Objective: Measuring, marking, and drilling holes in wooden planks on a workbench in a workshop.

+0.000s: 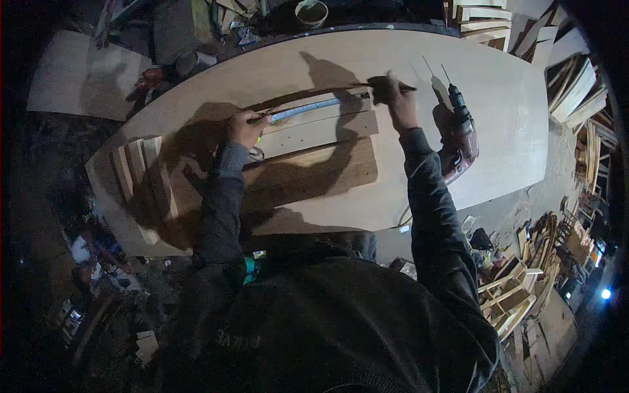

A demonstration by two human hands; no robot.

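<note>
My left hand (pixel 244 130) is closed at the near end of a tape measure's blade (pixel 314 107), beside the left ends of several pale wooden boards. A thin dark stick-like thing shows at its fingertips. Under the palm a bit of yellow-green and a loop peek out; the rest is hidden. The blade stretches right along the far board (pixel 327 118). Just beyond its far end, my right hand (pixel 401 108) is closed round a dark thing (pixel 382 86) with a narrow end pointing right; blur hides its kind. Closer to me lie browner boards (pixel 314 171).
A power drill (pixel 465 134) with a long bit lies on the pale tabletop (pixel 504 157), right of my right forearm. More wooden strips (pixel 145 177) lie at the left. A bucket (pixel 311 13) stands beyond the far edge. Scrap wood (pixel 517 295) is heaped on the floor at right.
</note>
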